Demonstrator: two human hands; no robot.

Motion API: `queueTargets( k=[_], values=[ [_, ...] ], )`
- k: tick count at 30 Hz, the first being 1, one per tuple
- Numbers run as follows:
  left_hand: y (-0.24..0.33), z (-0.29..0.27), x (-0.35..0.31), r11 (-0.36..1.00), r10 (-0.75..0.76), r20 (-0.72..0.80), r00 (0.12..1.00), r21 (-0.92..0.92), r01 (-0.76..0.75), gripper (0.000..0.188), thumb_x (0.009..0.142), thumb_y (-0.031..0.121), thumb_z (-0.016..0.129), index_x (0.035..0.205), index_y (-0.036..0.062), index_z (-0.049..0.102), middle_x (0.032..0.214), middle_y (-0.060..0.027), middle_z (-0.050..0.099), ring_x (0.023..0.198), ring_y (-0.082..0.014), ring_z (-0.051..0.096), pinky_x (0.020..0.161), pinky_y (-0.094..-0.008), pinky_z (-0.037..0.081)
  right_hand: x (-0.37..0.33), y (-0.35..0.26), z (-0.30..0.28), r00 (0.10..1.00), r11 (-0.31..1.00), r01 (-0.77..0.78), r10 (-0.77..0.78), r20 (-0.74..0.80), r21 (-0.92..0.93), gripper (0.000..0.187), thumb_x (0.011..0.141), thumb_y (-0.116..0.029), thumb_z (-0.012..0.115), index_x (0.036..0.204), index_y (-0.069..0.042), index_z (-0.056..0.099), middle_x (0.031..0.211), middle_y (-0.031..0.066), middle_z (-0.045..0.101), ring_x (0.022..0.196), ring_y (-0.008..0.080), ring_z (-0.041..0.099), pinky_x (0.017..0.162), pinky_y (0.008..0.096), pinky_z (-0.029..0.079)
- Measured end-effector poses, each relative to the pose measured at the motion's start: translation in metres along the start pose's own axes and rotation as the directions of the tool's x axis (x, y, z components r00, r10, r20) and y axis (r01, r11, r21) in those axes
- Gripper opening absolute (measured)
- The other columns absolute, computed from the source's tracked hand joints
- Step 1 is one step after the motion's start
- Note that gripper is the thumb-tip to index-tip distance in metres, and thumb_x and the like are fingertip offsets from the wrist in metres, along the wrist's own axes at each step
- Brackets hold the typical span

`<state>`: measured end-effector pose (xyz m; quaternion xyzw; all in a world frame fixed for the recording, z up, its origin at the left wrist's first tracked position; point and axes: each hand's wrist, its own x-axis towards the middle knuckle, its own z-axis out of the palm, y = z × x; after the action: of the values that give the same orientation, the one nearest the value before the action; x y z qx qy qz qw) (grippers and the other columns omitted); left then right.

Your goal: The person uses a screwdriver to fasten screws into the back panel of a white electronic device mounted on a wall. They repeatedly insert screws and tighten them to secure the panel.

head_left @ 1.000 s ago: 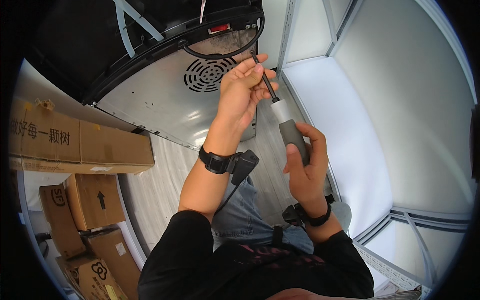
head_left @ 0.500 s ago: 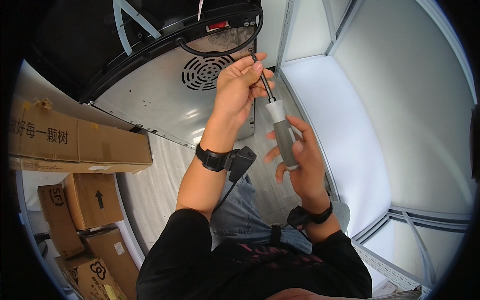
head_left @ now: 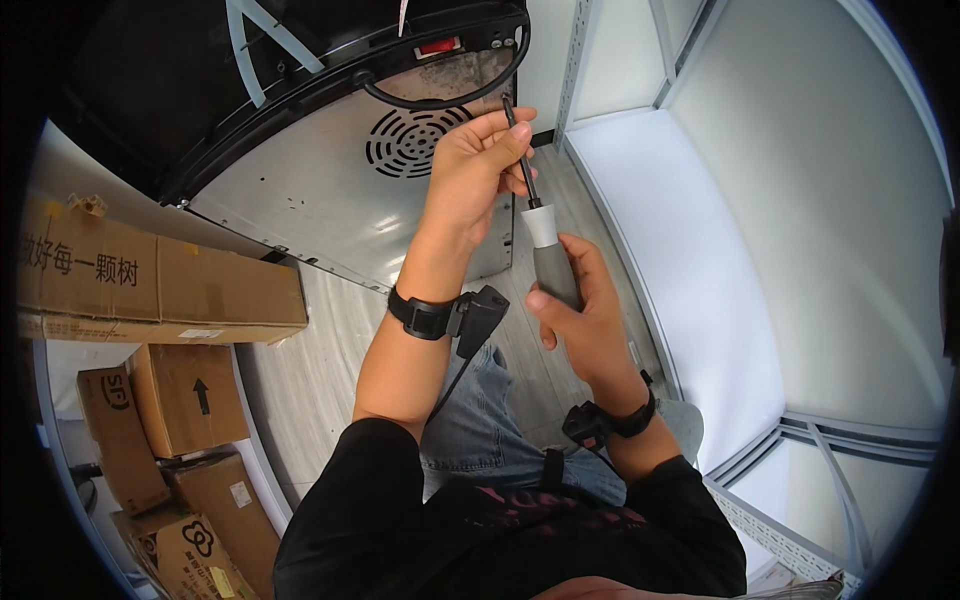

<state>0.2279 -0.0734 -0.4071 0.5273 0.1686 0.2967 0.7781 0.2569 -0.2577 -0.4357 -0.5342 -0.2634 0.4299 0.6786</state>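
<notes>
A screwdriver (head_left: 555, 272) with a grey and white handle and a dark shaft points away from me. My right hand (head_left: 590, 315) is wrapped round its handle, the thumb lying along the near side. Near the tip, my left hand (head_left: 478, 160) pinches the shaft between thumb and fingers. The tip meets the right edge of a metal panel (head_left: 320, 190), just under a black cable (head_left: 430, 104); the screw head there is too small to make out. A round vent grille (head_left: 415, 143) is cut into the panel beside my left hand.
Above the panel is a black housing (head_left: 150, 90) with a red switch (head_left: 438, 47). Cardboard boxes (head_left: 190, 400) are stacked on the left. White shelving (head_left: 690, 260) stands on the right. Grey wood-look floor (head_left: 320, 370) shows between.
My right hand's fingers have closed round the screwdriver handle, which was loosely held before. The handle has swung a little to the left. My left hand stays on the shaft.
</notes>
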Motion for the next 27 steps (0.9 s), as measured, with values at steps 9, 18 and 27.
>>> queueTargets(
  k=[9, 18, 27],
  values=[
    [0.007, 0.004, -0.001, 0.999, -0.045, -0.040, 0.998, -0.005, 0.045, 0.027, 0.091, 0.016, 0.058, 0.111, -0.0015, 0.060, 0.075, -0.0039, 0.063, 0.058, -0.0100, 0.060, 0.048, -0.0188, 0.045, 0.004, 0.001, -0.004, 1.000, 0.994, -0.010, 0.009, 0.014, 0.112, 0.057, 0.082, -0.001, 0.061, 0.133, -0.004, 0.034, 0.109, 0.0113, 0.053, 0.081, 0.0132, 0.057, 0.054, 0.0242, 0.050],
    [0.004, -0.001, 0.003, 0.998, -0.013, -0.025, 1.000, 0.058, 0.014, 0.026, 0.091, 0.016, 0.057, 0.110, -0.0016, 0.061, 0.074, -0.0042, 0.064, 0.056, -0.0098, 0.059, 0.049, -0.0196, 0.045, 0.011, 0.002, -0.009, 0.987, 0.918, -0.129, 0.084, 0.134, 0.375, 0.052, 0.085, -0.004, 0.058, 0.132, -0.002, 0.036, 0.110, 0.0120, 0.054, 0.085, 0.0161, 0.059, 0.058, 0.0242, 0.049],
    [0.012, 0.003, -0.001, 0.998, -0.050, -0.038, 0.998, 0.024, 0.051, 0.028, 0.093, 0.016, 0.054, 0.113, -0.0028, 0.059, 0.076, -0.0062, 0.066, 0.062, -0.0111, 0.062, 0.052, -0.0199, 0.046, 0.010, 0.004, -0.009, 1.000, 0.992, -0.016, 0.014, 0.017, 0.125, 0.054, 0.082, -0.002, 0.061, 0.132, -0.001, 0.039, 0.110, 0.0100, 0.054, 0.086, 0.0124, 0.057, 0.062, 0.0251, 0.051]
  ],
)
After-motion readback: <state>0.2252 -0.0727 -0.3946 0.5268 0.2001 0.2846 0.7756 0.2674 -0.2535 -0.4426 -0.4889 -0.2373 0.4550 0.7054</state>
